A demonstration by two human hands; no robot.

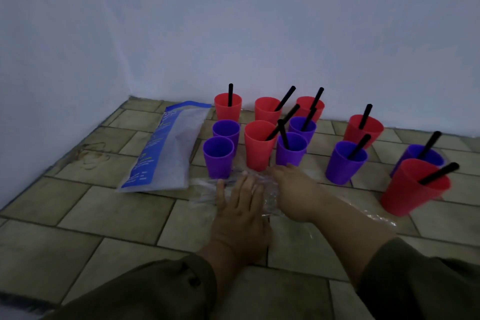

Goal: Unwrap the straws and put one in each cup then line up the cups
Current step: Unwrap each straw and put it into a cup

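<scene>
Several red and purple cups stand on the tiled floor [78, 205], most with a black straw [285, 98] in them. Two purple cups at the left, the nearer one [218, 157] and the one behind it [226, 129], hold no straw. In front of them lies crumpled clear plastic wrap [204, 189]. My left hand [241, 205] rests flat on the wrap with straight fingers. My right hand [293, 189] lies on the wrap just right of it, fingertips near a purple cup [291, 149]; how its fingers hold the wrap is hidden.
A blue and white plastic bag [166, 148] lies flat left of the cups. A red cup [413, 187] stands close to my right forearm, with more clear wrap [381, 219] beside it. White walls meet in a corner behind the cups.
</scene>
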